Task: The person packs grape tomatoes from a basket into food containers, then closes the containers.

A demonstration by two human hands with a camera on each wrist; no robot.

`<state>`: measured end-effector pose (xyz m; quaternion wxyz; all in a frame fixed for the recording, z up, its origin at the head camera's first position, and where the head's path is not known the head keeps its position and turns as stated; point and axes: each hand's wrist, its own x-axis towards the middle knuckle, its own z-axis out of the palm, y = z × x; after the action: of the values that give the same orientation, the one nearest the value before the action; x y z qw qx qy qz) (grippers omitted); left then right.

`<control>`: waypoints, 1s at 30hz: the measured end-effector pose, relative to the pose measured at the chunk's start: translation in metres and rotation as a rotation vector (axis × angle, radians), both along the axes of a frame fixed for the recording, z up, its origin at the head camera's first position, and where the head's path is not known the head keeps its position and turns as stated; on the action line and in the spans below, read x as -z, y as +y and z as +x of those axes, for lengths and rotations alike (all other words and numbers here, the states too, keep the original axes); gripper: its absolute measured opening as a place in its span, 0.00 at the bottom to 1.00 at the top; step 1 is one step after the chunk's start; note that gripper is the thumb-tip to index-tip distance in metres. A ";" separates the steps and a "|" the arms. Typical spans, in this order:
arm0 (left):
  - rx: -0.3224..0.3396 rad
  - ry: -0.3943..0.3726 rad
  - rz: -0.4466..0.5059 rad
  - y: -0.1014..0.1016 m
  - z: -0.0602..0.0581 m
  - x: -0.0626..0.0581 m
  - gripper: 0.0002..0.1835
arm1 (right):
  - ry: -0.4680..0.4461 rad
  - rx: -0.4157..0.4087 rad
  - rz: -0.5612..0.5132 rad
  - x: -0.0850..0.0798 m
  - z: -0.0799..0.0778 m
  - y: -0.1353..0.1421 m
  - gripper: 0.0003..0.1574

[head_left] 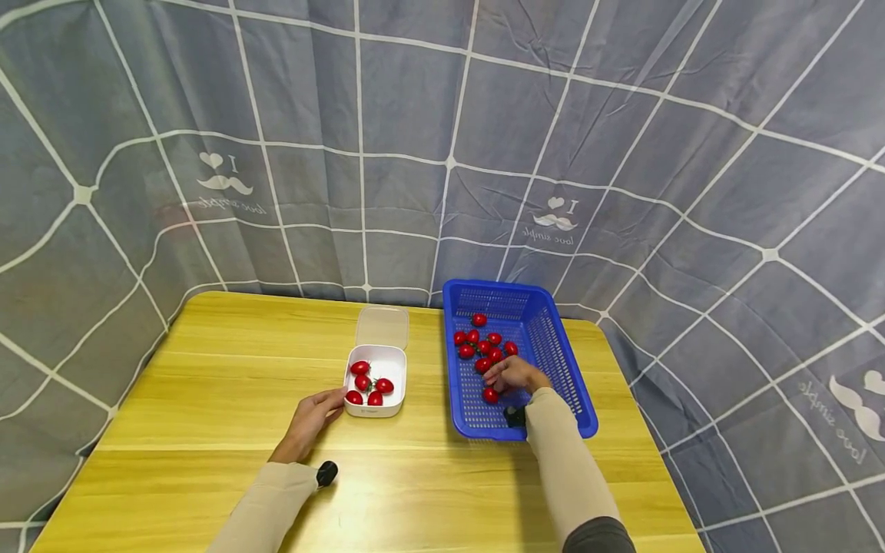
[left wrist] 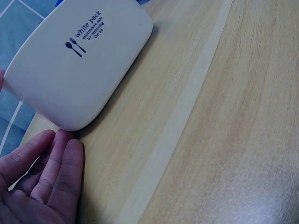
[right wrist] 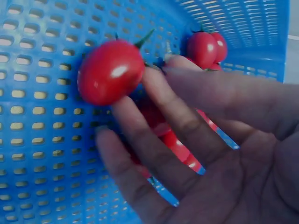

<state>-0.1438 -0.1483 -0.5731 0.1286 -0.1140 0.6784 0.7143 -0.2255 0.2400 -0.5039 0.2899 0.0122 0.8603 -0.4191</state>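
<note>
My left hand (head_left: 313, 418) rests its fingertips against the side of a white lunch box (left wrist: 79, 60) at its near left corner. Several cherry tomatoes (head_left: 362, 382) lie inside the box, and its pale lid (head_left: 382, 326) lies behind it. To the right, my right hand (head_left: 515, 376) reaches down into a blue plastic basket (head_left: 452, 384). In the right wrist view its fairly straight fingers (right wrist: 154, 154) touch one cherry tomato (right wrist: 112, 72) with a green stem, the thumb apart from it. Several more tomatoes (right wrist: 205, 49) lie beyond and under the fingers.
The box and basket stand apart on a wooden table (head_left: 228, 369). A grey curtain (head_left: 311, 192) with white lines hangs along the table's back and sides. The basket's tall walls (head_left: 553, 346) surround the right hand.
</note>
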 end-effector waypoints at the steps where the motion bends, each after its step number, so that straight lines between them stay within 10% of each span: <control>1: -0.001 0.001 -0.002 0.000 0.000 0.000 0.33 | -0.029 -0.015 0.008 0.001 0.000 0.000 0.22; 10: -0.011 0.008 -0.005 -0.001 -0.001 0.003 0.33 | -0.245 -0.034 -0.020 0.007 0.002 -0.008 0.17; 30: -0.014 0.006 -0.008 -0.001 -0.001 0.003 0.33 | -0.517 -0.351 -0.073 0.011 -0.002 -0.025 0.17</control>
<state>-0.1449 -0.1495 -0.5759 0.1212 -0.1172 0.6807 0.7129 -0.2278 0.2151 -0.5149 0.5672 -0.0406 0.7315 -0.3763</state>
